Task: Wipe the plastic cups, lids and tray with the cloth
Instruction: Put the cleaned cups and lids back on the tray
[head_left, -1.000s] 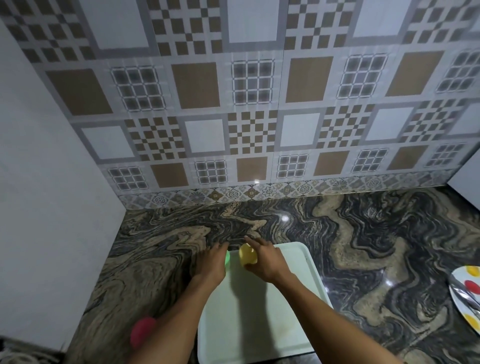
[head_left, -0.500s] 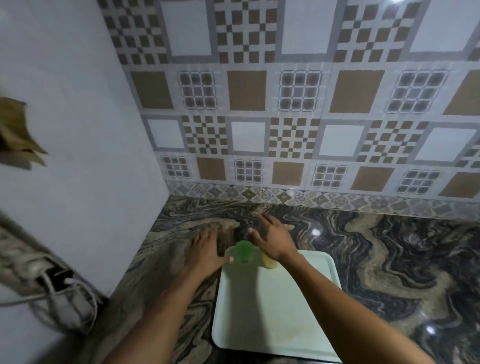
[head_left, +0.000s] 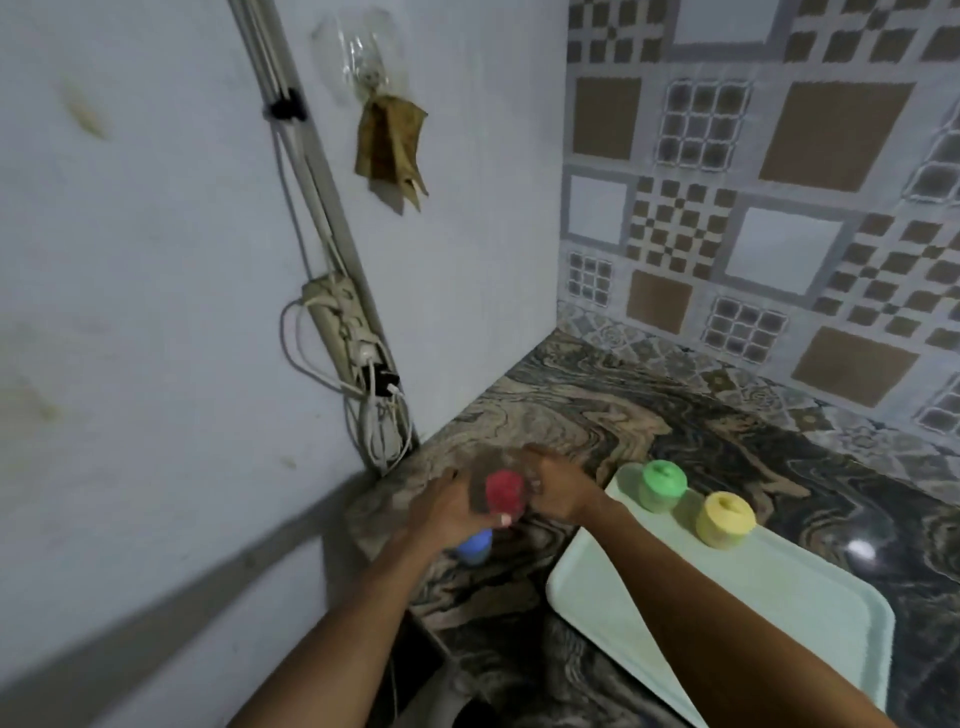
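Observation:
A red plastic cup (head_left: 505, 491) stands on the marble counter left of the pale green tray (head_left: 748, 587). My left hand (head_left: 449, 506) grips the red cup from the left, thumb curled under it. My right hand (head_left: 558, 483) holds its right side. A green lidded cup (head_left: 661, 484) and a yellow lidded cup (head_left: 723, 518) stand at the tray's far edge. Below my left hand, a blue cup (head_left: 475, 545) sits partly hidden. No cloth is in view.
The marble counter (head_left: 597, 410) ends at a grey side wall on the left, where a power strip with cables (head_left: 343, 338) hangs. A brown paper scrap (head_left: 389, 145) is stuck higher up. Patterned tiles back the counter.
The view has swung left. Both hands left the green and yellow cups on the tray and moved left to the red cup on the counter.

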